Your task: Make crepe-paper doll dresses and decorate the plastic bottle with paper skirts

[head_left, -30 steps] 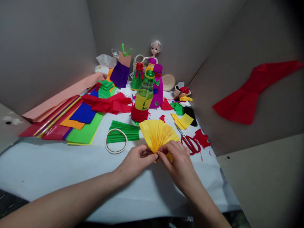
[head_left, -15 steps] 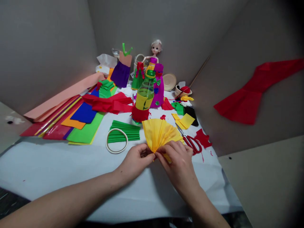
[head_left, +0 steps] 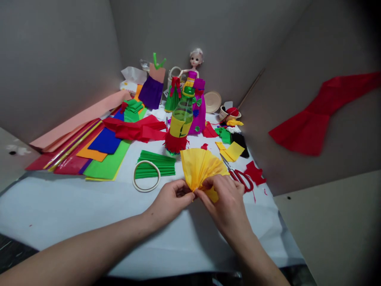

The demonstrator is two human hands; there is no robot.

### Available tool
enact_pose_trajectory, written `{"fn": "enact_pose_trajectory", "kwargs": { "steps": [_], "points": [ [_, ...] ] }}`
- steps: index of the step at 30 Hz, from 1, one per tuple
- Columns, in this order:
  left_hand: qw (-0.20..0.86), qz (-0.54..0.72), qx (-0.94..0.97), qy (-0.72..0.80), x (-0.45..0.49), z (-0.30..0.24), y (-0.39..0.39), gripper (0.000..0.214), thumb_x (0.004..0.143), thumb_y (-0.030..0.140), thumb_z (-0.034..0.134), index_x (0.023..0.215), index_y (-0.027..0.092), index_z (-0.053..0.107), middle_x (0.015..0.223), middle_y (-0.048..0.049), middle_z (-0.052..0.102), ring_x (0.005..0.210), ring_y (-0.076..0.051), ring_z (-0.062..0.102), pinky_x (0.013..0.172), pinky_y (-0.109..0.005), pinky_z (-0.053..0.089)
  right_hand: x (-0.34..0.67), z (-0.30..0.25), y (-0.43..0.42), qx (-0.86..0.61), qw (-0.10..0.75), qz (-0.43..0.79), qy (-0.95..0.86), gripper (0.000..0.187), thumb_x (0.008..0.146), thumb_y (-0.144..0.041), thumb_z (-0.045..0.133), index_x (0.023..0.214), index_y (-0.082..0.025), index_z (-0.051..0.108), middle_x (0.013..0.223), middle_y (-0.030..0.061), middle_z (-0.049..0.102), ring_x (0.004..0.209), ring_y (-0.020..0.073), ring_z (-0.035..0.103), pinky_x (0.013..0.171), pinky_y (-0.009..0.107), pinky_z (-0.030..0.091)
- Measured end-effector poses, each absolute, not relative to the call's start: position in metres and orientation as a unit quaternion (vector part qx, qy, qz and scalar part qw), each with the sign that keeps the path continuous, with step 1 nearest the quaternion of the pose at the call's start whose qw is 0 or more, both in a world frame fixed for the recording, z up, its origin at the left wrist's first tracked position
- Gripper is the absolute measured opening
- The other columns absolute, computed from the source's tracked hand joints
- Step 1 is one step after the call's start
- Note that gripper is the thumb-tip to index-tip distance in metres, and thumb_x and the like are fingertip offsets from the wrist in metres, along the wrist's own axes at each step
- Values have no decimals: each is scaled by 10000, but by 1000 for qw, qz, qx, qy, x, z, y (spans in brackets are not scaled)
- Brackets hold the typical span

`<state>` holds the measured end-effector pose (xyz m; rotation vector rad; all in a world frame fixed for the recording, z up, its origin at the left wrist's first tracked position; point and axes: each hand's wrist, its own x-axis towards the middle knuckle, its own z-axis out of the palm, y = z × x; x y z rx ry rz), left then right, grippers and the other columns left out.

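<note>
From the head camera, a yellow pleated crepe-paper fan [head_left: 198, 169] stands gathered at its narrow base, clamped between the left hand's grip [head_left: 172, 202] and the right hand's grip [head_left: 224, 202] above the white-covered tabletop [head_left: 74, 210]. Red-handled scissors [head_left: 241, 180] lie just right of the fan; a roll of white tape [head_left: 145, 176] lies left of it. Squeezing too hard could tear the thin pleats, and a slackened grip could let them spring apart.

1. Yellow crepe fan [head_left: 199, 169]: pinched base hidden by R hand [head_left: 226, 206] & L hand [head_left: 171, 202].
2. Red paper cutout [head_left: 312, 123]: end cut off by pic's right edge.
3. Small clear item [head_left: 145, 64] behind purple paper dress [head_left: 151, 93]: too small to ID.
</note>
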<state>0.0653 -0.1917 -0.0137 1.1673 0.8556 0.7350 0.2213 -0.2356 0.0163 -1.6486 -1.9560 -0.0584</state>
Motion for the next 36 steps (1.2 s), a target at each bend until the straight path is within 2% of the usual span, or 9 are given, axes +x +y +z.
{"fn": "enact_pose_trajectory", "kwargs": {
  "steps": [7, 14, 21, 24, 29, 36],
  "points": [
    [672, 321, 540, 393, 64, -13, -193, 223, 747, 343, 686, 835, 140, 661, 868, -76, 715, 845, -208, 652, 809, -332, 497, 222, 19, -235, -620, 289, -14, -729, 155, 872, -248, 666, 803, -217, 531, 784, -13, 645, 790, 192, 556, 760, 341, 265],
    [663, 317, 552, 394, 63, -15, -194, 235, 759, 332, 666, 862, 121, 672, 870, -85, 710, 818, -203, 643, 777, -327, 495, 220, 18, -232, -625, 299, -31, -720, 167, 842, -200, 677, 770, -213, 527, 740, -32, 616, 764, 177, 552, 762, 343, 260],
    [689, 317, 512, 403, 61, -7, -186, 217, 711, 260, 691, 880, 124, 682, 897, -76, 725, 831, -189, 652, 794, -314, 491, 219, 21, -245, -609, 400, -75, -681, 136, 889, -178, 611, 822, -220, 501, 758, -13, 600, 752, 165, 565, 769, 339, 330],
    [700, 326, 486, 409, 59, -1, -183, 189, 715, 259, 695, 851, 128, 682, 845, -58, 726, 790, -165, 646, 784, -295, 488, 219, 16, -251, -595, 433, -60, -675, 126, 886, -175, 614, 849, -225, 505, 759, -6, 592, 750, 169, 562, 751, 336, 360],
    [677, 344, 513, 401, 59, -2, -183, 173, 733, 260, 688, 850, 133, 692, 850, -56, 724, 810, -174, 646, 804, -304, 491, 221, 13, -246, -573, 403, -72, -710, 102, 879, -187, 630, 925, -230, 550, 875, 31, 650, 860, 202, 595, 804, 377, 368],
    [584, 381, 598, 394, 58, -15, -183, 159, 816, 279, 634, 886, 147, 688, 942, -72, 675, 921, -199, 627, 857, -313, 484, 214, 15, -233, -581, 346, -100, -730, 18, 892, -239, 633, 881, -226, 627, 920, 42, 690, 879, 215, 587, 807, 397, 342]
  ]
}}
